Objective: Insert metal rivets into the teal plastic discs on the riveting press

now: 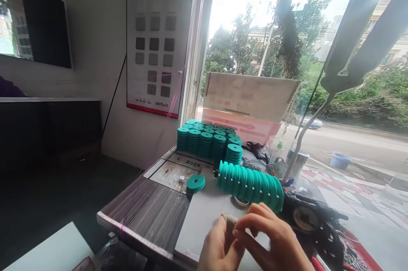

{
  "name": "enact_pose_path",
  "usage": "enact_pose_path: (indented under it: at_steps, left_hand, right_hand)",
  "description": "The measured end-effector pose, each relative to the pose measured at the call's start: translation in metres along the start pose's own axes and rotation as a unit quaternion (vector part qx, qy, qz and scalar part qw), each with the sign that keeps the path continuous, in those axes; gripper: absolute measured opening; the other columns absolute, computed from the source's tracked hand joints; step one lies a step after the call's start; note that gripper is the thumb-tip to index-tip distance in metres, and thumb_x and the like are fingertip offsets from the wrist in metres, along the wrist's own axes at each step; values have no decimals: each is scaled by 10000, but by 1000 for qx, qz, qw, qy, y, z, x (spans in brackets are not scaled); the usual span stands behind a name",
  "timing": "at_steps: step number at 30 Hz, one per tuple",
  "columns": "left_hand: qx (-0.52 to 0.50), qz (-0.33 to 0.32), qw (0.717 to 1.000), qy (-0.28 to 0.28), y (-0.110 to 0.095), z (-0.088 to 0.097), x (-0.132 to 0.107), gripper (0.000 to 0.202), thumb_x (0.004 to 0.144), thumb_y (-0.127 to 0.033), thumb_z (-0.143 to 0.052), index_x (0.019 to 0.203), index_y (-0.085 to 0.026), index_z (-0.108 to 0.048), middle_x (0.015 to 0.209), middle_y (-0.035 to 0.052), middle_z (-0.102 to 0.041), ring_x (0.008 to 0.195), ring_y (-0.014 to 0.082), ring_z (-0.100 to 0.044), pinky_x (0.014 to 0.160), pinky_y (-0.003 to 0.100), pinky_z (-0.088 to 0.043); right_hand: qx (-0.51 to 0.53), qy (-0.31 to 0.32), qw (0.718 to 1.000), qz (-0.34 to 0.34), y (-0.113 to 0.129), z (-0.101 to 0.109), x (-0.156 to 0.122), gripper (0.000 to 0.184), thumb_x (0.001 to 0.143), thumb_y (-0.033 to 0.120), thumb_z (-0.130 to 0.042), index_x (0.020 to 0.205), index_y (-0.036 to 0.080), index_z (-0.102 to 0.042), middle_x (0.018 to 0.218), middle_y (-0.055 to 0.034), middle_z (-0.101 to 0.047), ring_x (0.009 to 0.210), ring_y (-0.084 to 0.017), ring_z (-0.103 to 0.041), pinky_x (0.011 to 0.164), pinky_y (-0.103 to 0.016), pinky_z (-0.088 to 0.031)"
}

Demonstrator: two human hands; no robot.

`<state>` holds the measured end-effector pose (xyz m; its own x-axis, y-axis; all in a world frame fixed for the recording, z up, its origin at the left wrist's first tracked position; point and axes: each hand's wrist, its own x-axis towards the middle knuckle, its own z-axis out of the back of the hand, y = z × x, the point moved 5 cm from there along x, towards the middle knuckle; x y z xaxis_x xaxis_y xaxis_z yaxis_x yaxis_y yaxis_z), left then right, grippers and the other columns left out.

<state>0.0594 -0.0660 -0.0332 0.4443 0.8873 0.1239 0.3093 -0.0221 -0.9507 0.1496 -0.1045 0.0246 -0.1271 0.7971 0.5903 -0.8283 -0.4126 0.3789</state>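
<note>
My left hand (219,245) is in the lower middle of the head view, its fingers curled, with a pale beige wrap or cover (230,219) at the index finger. Close against it, my right hand (270,237) pinches thumb and forefinger together at the left fingertips. Whatever lies between the fingers is too small or hidden to make out. Just beyond the hands, a row of teal grooved discs (250,184) dotted with small white studs lies sideways on a dark holder. One loose teal disc (195,183) with a centre hole rests to its left.
Several stacks of teal discs (206,143) stand at the table's back by the window. A small white piece (181,179) lies near the loose disc. To the right are a black machine (306,218), a red tray (357,245) of small parts and a lamp arm (299,139).
</note>
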Motion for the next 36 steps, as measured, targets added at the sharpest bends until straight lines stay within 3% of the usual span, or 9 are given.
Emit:
enact_pose_path:
  at_steps: [4, 8, 11, 16, 19, 22, 24, 27, 36]
  left_hand:
    - [78, -17, 996, -37, -2, 12, 0, 301, 603, -466, -663, 622, -176, -581, 601, 26, -533, 657, 190, -499, 663, 262, -413]
    - [105, -15, 994, 7, -2, 9, 5, 260, 589, -405, -660, 566, -175, -540, 542, 1, -476, 606, 165, -455, 597, 242, -380]
    - [116, -10, 993, 27, -1, 6, 9, 240, 591, -376, -659, 577, -165, -544, 543, -13, -464, 565, 134, -411, 545, 220, -334]
    - [145, -26, 989, 2, 4, 9, 11, 257, 622, -369, -655, 536, -159, -535, 498, -30, -423, 511, 109, -343, 480, 212, -270]
    - [120, -28, 992, 6, 3, 5, 12, 260, 635, -374, -658, 568, -144, -556, 529, -17, -449, 540, 114, -368, 503, 212, -290]
    - [41, -28, 999, 3, -4, -8, 19, 270, 680, -394, -620, 663, -128, -574, 573, -12, -471, 559, 109, -384, 537, 210, -314]
    - [-8, -39, 999, -33, -8, -17, 27, 265, 705, -391, -602, 707, -128, -568, 586, -20, -475, 545, 95, -379, 548, 208, -324]
    - [-44, -65, 991, -105, -10, -28, 42, 245, 714, -371, -603, 737, -130, -571, 622, -15, -512, 568, 93, -424, 574, 205, -351]
    - [-8, -119, 972, -204, -2, -35, 54, 204, 744, -334, -559, 724, -131, -574, 678, 25, -594, 646, 130, -515, 632, 235, -398]
  right_hand:
    - [-84, 76, 993, 32, 8, 12, 6, 218, 815, 167, -496, 602, 188, -535, 603, 3, -529, 596, -121, -488, 531, -214, -397]
    - [-209, 164, 954, 137, 17, 8, 12, 240, 653, 8, -523, 498, 170, -439, 525, 18, -493, 523, -108, -434, 547, -241, -373]
    - [-266, 194, 926, 181, 15, -2, 14, 222, 516, -38, -525, 511, 176, -469, 529, 31, -505, 513, -108, -413, 562, -255, -371]
    - [-324, 240, 895, 190, 14, -15, 16, 218, 522, -44, -541, 513, 174, -532, 569, 0, -555, 542, -127, -460, 534, -255, -372]
    - [-280, 254, 914, 147, 9, -3, 23, 170, 557, 3, -577, 527, 167, -548, 570, -9, -563, 540, -128, -468, 558, -251, -383]
    - [-157, 202, 965, 53, -8, 26, 39, 84, 702, 139, -571, 637, 186, -598, 628, -3, -581, 599, -132, -496, 578, -245, -384]
    - [-74, 98, 992, -20, -26, 46, 51, 136, 792, 250, -509, 715, 198, -608, 661, 0, -580, 620, -132, -502, 571, -243, -379]
    - [-3, -14, 996, -88, -51, 55, 59, 229, 814, 356, -469, 719, 185, -588, 611, 7, -540, 570, -130, -469, 558, -253, -372]
    - [-30, -31, 997, -68, -60, 36, 53, 211, 826, 330, -470, 727, 184, -586, 638, -17, -547, 662, -173, -455, 624, -287, -358]
